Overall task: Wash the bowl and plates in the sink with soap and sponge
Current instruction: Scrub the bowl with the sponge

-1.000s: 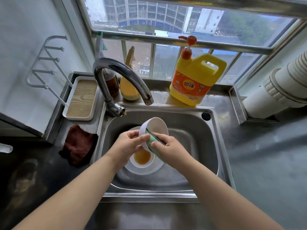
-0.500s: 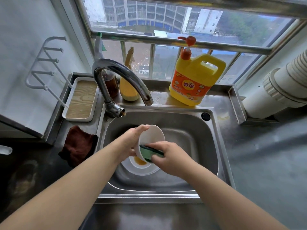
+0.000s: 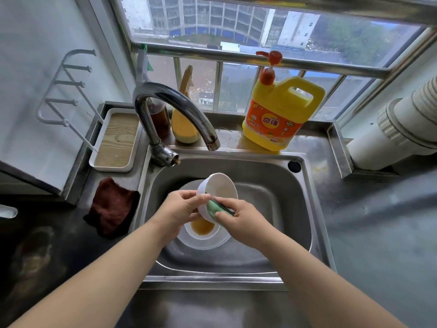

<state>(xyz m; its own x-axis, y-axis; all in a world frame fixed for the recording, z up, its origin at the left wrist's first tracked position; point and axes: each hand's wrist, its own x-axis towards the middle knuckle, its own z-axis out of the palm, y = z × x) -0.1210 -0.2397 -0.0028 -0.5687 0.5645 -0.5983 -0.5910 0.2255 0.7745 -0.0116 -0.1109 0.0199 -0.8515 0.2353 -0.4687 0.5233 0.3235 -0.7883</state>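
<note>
Left hand (image 3: 182, 210) grips tilted white bowl (image 3: 218, 192) over sink (image 3: 283, 209); right hand (image 3: 241, 221) presses grasped green sponge (image 3: 216, 207) against its rim.

The left hand (image 3: 182, 209) is turning the white bowl (image 3: 218, 192) back so its opening is tipping toward twelve o'clock again, after facing more upright half a second ago. The right hand (image 3: 238, 221) is sliding the green sponge (image 3: 216, 208) from the bowl's inner wall onto its near rim at six o'clock.
</note>
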